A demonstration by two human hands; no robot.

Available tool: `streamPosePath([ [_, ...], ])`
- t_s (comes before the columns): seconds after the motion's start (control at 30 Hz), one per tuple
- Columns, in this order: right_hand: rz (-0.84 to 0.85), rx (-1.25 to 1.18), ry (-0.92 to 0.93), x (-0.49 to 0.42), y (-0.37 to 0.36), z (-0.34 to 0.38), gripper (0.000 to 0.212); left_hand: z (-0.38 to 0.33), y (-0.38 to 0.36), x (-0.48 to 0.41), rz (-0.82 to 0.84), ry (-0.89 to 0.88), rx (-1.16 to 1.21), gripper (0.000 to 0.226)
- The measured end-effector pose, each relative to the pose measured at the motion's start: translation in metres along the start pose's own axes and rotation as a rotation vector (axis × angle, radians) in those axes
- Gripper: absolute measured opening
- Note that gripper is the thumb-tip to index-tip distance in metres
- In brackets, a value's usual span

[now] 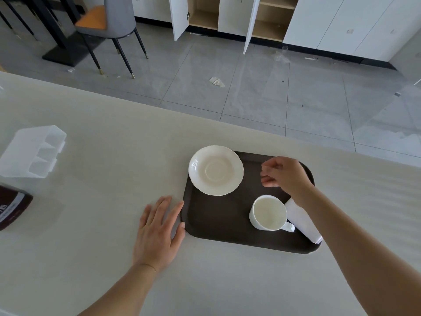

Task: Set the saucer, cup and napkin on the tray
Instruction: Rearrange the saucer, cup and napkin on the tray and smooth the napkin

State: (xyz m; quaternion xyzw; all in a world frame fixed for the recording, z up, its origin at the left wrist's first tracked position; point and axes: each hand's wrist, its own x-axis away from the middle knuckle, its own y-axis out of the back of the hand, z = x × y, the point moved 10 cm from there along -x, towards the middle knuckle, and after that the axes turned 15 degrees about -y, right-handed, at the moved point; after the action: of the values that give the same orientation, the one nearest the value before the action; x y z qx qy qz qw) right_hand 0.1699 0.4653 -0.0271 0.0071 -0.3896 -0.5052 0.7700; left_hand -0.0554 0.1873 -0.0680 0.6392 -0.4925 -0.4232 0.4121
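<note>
A dark brown tray lies on the pale table. A white saucer rests on the tray's far left corner, its rim overhanging the edge. A white cup stands upright on the tray at the right, handle pointing toward me. A folded white napkin lies along the tray's right side, partly under my right forearm. My right hand hovers above the tray right of the saucer, fingers loosely curled, holding nothing. My left hand lies flat on the table, fingers spread, touching the tray's left edge.
A clear plastic divided container sits at the table's left. A dark bottle lies at the left edge. The table's far edge runs diagonally behind the tray. Beyond it are grey floor tiles, a chair and open white cabinets.
</note>
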Motion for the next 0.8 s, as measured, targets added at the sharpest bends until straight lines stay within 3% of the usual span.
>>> streamPosePath([
  [0.17, -0.119, -0.003, 0.032, 0.038, 0.045, -0.029, 0.018, -0.001, 0.001, -0.001, 0.004, 0.001, 0.0, 0.052],
  [0.33, -0.213, 0.304, 0.033, 0.078, 0.06, -0.063, 0.041, -0.001, 0.001, -0.002, -0.001, 0.008, 0.013, 0.052],
  [0.43, -0.145, 0.499, 0.06, 0.091, 0.042, -0.077, 0.027, 0.0, 0.001, -0.001, 0.0, 0.01, 0.008, 0.052],
  [0.53, -0.116, 0.519, 0.125, 0.096, 0.031, -0.078, 0.01, 0.001, -0.001, -0.001, 0.002, 0.013, 0.009, 0.052],
  [0.8, -0.308, 0.468, 0.288, 0.108, 0.032, -0.07, 0.007, 0.002, -0.001, 0.0, -0.007, 0.004, 0.004, 0.052],
])
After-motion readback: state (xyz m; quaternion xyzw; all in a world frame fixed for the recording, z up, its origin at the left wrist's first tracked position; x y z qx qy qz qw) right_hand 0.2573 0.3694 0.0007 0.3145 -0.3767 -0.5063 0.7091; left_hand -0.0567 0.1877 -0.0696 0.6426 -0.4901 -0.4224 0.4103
